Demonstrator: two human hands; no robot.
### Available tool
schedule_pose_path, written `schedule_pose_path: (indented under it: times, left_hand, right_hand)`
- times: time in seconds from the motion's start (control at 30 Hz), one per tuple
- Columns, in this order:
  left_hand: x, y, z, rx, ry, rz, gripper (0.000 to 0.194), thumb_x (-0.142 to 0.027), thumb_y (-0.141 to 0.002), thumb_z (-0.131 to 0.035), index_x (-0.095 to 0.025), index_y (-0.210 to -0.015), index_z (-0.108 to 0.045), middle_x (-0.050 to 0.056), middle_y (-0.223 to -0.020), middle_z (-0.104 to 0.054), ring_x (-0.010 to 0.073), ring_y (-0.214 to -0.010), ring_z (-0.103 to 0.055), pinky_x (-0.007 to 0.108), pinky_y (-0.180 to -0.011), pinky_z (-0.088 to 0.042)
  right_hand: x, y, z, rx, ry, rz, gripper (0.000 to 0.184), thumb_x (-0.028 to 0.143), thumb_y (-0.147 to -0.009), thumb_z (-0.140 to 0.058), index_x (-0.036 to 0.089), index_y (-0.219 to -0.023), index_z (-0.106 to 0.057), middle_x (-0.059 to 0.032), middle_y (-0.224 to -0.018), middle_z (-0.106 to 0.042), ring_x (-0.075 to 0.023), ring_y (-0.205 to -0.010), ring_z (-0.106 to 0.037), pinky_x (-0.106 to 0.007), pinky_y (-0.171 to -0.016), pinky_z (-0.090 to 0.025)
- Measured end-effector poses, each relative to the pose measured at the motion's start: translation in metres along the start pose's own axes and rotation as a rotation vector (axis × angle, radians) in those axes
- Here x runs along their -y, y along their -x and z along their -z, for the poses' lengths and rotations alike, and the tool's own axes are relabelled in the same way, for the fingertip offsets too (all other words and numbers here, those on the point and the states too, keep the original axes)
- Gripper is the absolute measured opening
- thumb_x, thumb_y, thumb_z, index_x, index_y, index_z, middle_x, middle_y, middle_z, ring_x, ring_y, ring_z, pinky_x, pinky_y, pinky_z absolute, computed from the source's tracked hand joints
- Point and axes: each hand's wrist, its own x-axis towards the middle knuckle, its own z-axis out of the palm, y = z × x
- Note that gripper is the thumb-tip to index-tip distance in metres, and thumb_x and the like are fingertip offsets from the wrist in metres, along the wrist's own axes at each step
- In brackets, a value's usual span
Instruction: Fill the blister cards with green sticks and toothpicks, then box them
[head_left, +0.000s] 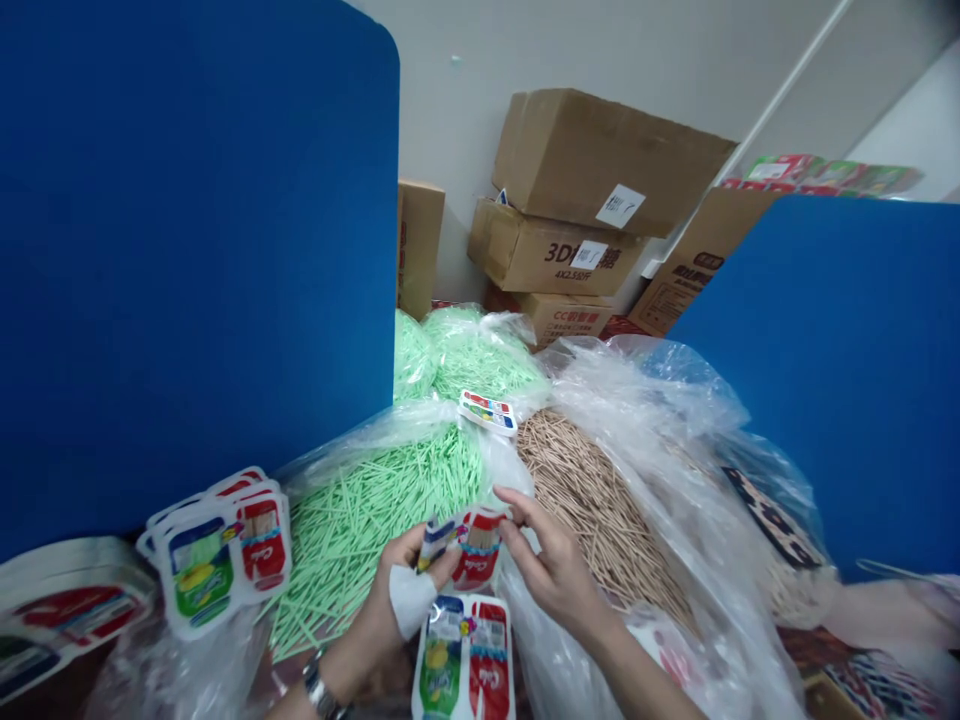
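My left hand point(416, 570) is closed around a Sprite-and-Cola twin packet point(478, 548), tilted so its red Cola half with brown sticks behind the window faces me. A white patch covers the base of that thumb. Thumb and forefinger of my right hand point(553, 565) pinch the packet's right edge. Just below lies another twin packet point(465, 660), green Sprite half left, red Cola half right. Green sticks point(382, 500) fill an open plastic bag behind my left hand. Brown sticks point(592, 490) fill a second bag beyond my right hand.
Stacked packets point(225, 555) lie at left, beside a thicker packet stack point(67, 610). One packet point(487, 412) rests between the bags. Cardboard boxes point(570, 250) are piled at the back. Blue partitions point(195, 250) stand on both sides. At right, another person's forearm point(885, 612) shows.
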Motion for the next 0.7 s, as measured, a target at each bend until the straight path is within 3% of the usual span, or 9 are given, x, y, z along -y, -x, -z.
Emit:
schedule_pose_path:
  times: [0.07,0.17,0.23,0.3,0.37,0.43,0.53,0.63,0.7]
  left_hand:
    - [0.005,0.008,0.005,0.012,-0.128,-0.036,0.023,-0.031,-0.075,-0.07,-0.017,-0.065,-0.056,-0.004,-0.061,-0.051,0.0109,-0.058,-0.044,0.02,-0.054,-0.037]
    - [0.016,0.025,0.006,0.065,-0.221,-0.045,0.024,-0.024,-0.073,-0.072,-0.017,-0.064,-0.05,-0.006,-0.061,-0.045,0.0103,-0.059,-0.04,0.019,-0.054,-0.033]
    - [0.023,0.036,0.007,0.099,-0.175,-0.005,0.02,-0.021,-0.071,-0.072,-0.017,-0.081,-0.055,-0.004,-0.068,-0.052,0.0116,-0.063,-0.045,0.02,-0.057,-0.037]
    - [0.027,0.044,0.01,0.163,-0.117,0.032,0.037,-0.019,-0.072,-0.07,-0.018,-0.106,-0.055,-0.001,-0.081,-0.06,0.0141,-0.071,-0.052,0.023,-0.065,-0.042]
    - [0.027,0.047,0.016,0.271,-0.145,0.021,0.033,-0.019,-0.077,-0.064,-0.019,-0.109,-0.057,0.001,-0.088,-0.063,0.0166,-0.077,-0.055,0.026,-0.071,-0.044]
    - [0.025,0.047,0.024,0.327,-0.274,-0.039,0.009,-0.019,-0.081,-0.059,-0.017,-0.088,-0.065,0.001,-0.084,-0.064,0.0176,-0.078,-0.055,0.027,-0.073,-0.043]
    - [0.023,0.045,0.035,0.236,-0.519,-0.117,0.013,-0.018,-0.079,-0.062,-0.016,-0.067,-0.062,0.0,-0.071,-0.061,0.0171,-0.071,-0.053,0.026,-0.067,-0.039]
    - [0.021,0.043,0.042,0.158,-0.641,-0.096,0.017,-0.021,-0.074,-0.069,-0.016,-0.061,-0.058,-0.001,-0.064,-0.057,0.0158,-0.063,-0.05,0.025,-0.059,-0.035]
    - [0.017,0.044,0.042,0.177,-0.559,-0.096,0.015,-0.023,-0.074,-0.069,-0.017,-0.064,-0.061,-0.001,-0.065,-0.059,0.0156,-0.063,-0.051,0.024,-0.058,-0.036]
  right_hand:
    - [0.004,-0.002,0.0,0.121,0.051,0.1,0.042,0.041,-0.086,-0.059,0.024,-0.124,-0.054,-0.0095,-0.106,-0.063,-0.0234,-0.095,-0.06,-0.034,-0.078,-0.049]
    - [0.007,0.002,-0.015,0.195,0.143,0.264,0.04,0.058,-0.082,-0.056,0.018,-0.087,-0.062,-0.0063,-0.078,-0.062,-0.02,-0.072,-0.057,-0.031,-0.063,-0.044]
    - [0.007,0.01,-0.028,0.194,0.194,0.322,0.043,0.054,-0.089,-0.046,0.018,-0.068,-0.056,-0.0017,-0.059,-0.054,-0.0153,-0.057,-0.049,-0.028,-0.055,-0.036]
    - [0.005,0.017,-0.039,0.191,0.218,0.355,0.045,0.049,-0.093,-0.042,0.018,-0.062,-0.052,-0.0013,-0.056,-0.052,-0.0138,-0.054,-0.046,-0.027,-0.053,-0.032]
    - [0.004,0.022,-0.046,0.204,0.225,0.391,0.044,0.047,-0.093,-0.043,0.017,-0.062,-0.051,-0.0015,-0.056,-0.053,-0.0135,-0.055,-0.046,-0.027,-0.054,-0.031]
    - [0.007,0.025,-0.049,0.222,0.246,0.431,0.04,0.041,-0.094,-0.046,0.017,-0.062,-0.051,-0.0017,-0.057,-0.054,-0.0139,-0.056,-0.047,-0.028,-0.055,-0.033]
    - [0.011,0.023,-0.048,0.312,0.23,0.439,0.027,0.027,-0.094,-0.046,0.017,-0.071,-0.056,-0.0027,-0.062,-0.058,-0.0153,-0.06,-0.051,-0.029,-0.059,-0.038]
    - [0.001,0.009,-0.044,0.48,0.042,0.291,0.017,0.021,-0.095,-0.042,0.019,-0.092,-0.059,-0.0032,-0.078,-0.065,-0.0151,-0.071,-0.058,-0.027,-0.065,-0.045]
    - [-0.017,-0.007,-0.045,0.485,-0.004,0.166,0.021,0.02,-0.096,-0.04,0.021,-0.107,-0.057,-0.0046,-0.094,-0.066,-0.015,-0.085,-0.061,-0.028,-0.073,-0.049]
